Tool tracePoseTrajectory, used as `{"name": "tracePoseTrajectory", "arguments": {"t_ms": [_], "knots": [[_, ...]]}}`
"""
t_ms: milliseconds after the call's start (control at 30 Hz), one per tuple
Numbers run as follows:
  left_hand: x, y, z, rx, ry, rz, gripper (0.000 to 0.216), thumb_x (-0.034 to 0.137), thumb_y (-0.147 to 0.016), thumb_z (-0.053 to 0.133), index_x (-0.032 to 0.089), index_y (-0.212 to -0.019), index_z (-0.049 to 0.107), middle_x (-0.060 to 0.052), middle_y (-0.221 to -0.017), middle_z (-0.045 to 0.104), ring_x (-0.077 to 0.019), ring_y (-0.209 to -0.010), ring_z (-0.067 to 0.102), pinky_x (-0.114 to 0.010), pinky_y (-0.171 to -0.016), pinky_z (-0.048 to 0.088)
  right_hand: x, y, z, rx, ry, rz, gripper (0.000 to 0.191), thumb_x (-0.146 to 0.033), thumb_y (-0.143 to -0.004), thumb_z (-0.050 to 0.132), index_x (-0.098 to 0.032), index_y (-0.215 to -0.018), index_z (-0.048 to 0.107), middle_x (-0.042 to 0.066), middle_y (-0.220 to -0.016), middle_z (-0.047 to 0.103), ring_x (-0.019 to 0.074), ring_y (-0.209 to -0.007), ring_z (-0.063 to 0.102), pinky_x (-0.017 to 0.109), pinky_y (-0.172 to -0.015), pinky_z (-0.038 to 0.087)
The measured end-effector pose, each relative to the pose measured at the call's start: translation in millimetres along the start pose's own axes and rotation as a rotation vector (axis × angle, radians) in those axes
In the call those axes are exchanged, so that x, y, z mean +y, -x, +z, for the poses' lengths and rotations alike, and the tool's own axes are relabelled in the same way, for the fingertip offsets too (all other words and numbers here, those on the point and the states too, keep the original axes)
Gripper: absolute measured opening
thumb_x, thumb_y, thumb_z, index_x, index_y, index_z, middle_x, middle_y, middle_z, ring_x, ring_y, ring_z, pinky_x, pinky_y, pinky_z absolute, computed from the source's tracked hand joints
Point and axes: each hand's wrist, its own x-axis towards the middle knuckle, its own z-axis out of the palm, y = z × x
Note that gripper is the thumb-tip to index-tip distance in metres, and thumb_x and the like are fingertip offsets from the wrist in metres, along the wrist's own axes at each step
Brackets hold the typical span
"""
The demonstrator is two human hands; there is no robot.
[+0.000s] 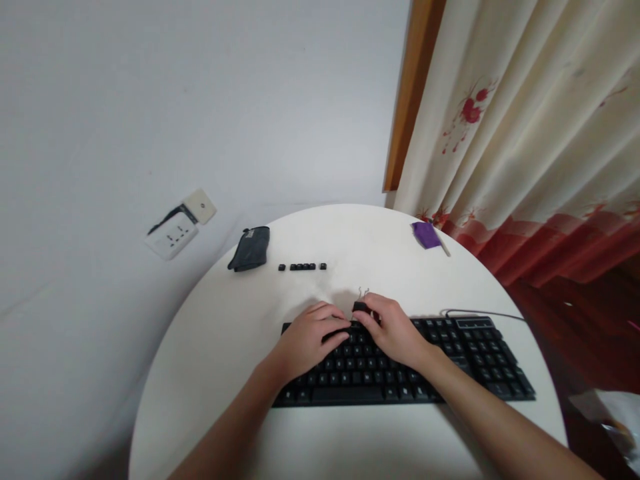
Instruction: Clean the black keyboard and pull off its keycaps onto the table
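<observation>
At the far edge of the keyboard (350,395), the right hand's (397,331) grip is clamped on the wire tool (360,307), which could drop and scratch keys (363,364) if loosened; the left hand's (306,341) state cannot be told.

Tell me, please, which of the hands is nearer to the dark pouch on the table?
Left. The left hand is at the keyboard, nearer the person than the dark pouch and to its right; the right hand is farther right, holding a black wire tool.
</observation>
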Motion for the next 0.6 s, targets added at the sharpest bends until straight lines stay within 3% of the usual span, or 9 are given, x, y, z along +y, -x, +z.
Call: {"name": "tracePoseTrajectory", "arguments": {"t_ms": [600], "knots": [[1.7,7.4,1.9,0.021,-0.01,-0.012,0.024,0.021,-0.095,0.052,0.025,-0.113,0.068,-0.002,-0.111,0.068,-0.019,-0.104,0.059,-0.037,-0.097,0.044,-1.6,2.3,-6.6,-0.158,0.05,-0.043,0.02,-0.027,-0.098,0.047,-0.02,-0.082,0.056,0.003,-0.081,0.057,0.0168,-0.078,0.055,0.028,-0.072,0.042]]}}
